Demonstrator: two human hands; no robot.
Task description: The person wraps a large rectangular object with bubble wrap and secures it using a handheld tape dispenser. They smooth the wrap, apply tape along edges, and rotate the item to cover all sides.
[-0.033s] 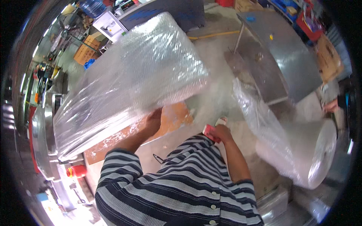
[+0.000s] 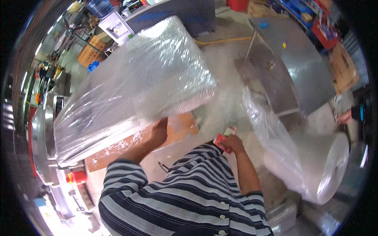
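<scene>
left hand (image 2: 159,131): at edge of bubble-wrapped slab (image 2: 157,67), perhaps steadying it, grip unclear | right hand (image 2: 235,144): curled round red object (image 2: 221,141), held clear

Grey concrete floor (image 2: 222,25) stretched between the furniture, a yellow cord (image 2: 226,40) lying across it. On the far side stood a dark grey counter (image 2: 195,19), and beside it a white water dispenser (image 2: 115,29) topped by a blue bottle (image 2: 98,8). A grey metal table (image 2: 309,59) filled the upper right. Thin light strips (image 2: 38,49) glowed along the left, and glare whitened the lower left corner.
</scene>
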